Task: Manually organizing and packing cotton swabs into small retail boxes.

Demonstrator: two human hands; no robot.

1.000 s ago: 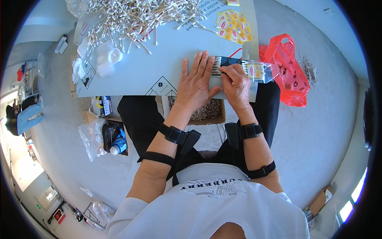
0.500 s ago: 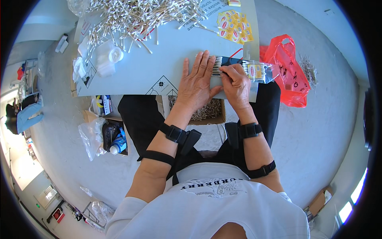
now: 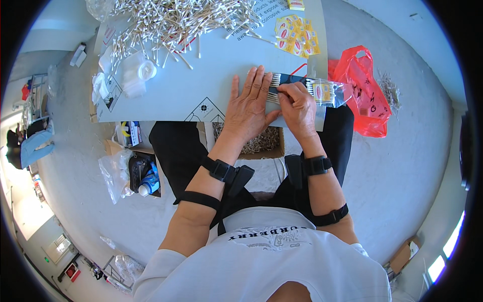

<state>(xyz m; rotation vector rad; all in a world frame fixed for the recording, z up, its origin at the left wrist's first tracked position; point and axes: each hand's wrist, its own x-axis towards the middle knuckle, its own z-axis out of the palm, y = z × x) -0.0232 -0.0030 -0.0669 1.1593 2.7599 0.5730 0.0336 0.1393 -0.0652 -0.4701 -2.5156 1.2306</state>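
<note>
Packing, seemingly: cotton swabs [image 3: 275, 79] were pinned by the left hand [image 3: 246, 103], fingers part-spread; the right hand [image 3: 299, 103] was curled, pinch impossible to tell, and careful lining-up was apparently needed.

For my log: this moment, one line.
left hand: flat, at clear plastic swab pack; right hand: curled over pack; loose white cotton swabs: heaped

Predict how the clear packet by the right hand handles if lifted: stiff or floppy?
Probably light: the clear packet has thin swabs showing inside. Its crinkled right end, overhanging the table edge, looks likely to flop. Its shiny surface may be slippery.
</note>
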